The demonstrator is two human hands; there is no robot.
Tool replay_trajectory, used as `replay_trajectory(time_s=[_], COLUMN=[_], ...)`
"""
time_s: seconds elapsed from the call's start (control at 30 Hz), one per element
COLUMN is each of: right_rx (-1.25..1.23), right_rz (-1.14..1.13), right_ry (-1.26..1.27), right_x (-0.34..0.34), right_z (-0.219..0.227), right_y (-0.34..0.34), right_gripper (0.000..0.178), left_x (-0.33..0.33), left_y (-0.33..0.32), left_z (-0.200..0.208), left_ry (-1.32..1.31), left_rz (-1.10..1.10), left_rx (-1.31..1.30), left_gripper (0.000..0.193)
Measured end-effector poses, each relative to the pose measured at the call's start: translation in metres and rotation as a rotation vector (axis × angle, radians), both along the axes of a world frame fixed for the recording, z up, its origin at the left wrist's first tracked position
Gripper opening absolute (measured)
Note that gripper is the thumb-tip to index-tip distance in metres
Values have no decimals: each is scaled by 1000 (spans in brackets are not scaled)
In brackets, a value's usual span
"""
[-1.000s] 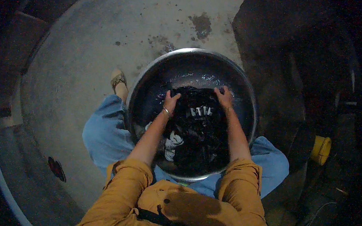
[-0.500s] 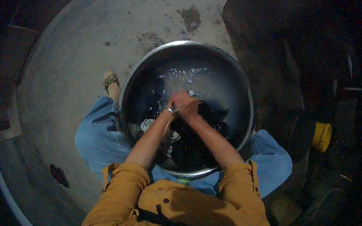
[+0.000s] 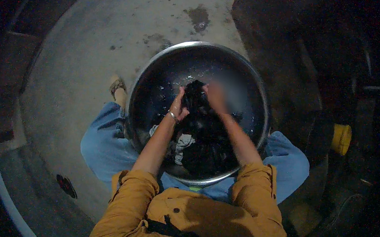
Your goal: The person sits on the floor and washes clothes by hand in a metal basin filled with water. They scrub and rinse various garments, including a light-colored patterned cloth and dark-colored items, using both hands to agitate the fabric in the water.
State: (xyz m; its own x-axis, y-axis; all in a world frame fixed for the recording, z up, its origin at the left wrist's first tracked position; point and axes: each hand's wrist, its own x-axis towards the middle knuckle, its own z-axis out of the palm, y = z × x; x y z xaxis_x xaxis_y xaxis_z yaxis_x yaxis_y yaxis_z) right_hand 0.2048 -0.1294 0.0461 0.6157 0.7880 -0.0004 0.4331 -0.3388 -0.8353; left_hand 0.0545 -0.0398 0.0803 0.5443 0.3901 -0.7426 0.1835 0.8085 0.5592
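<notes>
A wide metal basin of dark water stands between my knees. Bunched wet black cloth rises from the water between my two hands. On its left side, my left hand, with a silver bangle at the wrist, curls fingers and thumb about the cloth's edge. My right hand, smeared by motion, is closed on the cloth's upper right part. More black cloth fills the near half of the basin. A pale patterned patch of cloth shows beside my left forearm.
Grey concrete floor with damp stains surrounds the basin's far and left sides. At the right stands a yellow container amid deep shadow. A dark slipper-like object lies at the lower left.
My hands were together over the basin's middle; now they are apart, with black cloth raised between them. The right hand has moved right and up.
</notes>
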Motion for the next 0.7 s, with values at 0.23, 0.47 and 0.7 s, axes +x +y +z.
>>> replay_trajectory(time_s=[0.23,0.47,0.7], right_rx=[302,-93,-234], right_rz=[264,-30,-40], right_ry=[-501,-330,-259], right_x=[-96,26,46], right_z=[79,-5,-31], right_y=[11,-3,-8], right_gripper=[12,23,43], left_x=[-7,13,-8], left_y=[10,-25,-4], left_z=[-30,29,28], left_ry=[-110,-23,-1], left_rz=[-121,-54,109], left_rx=[-41,22,-13], left_gripper=[51,46,64])
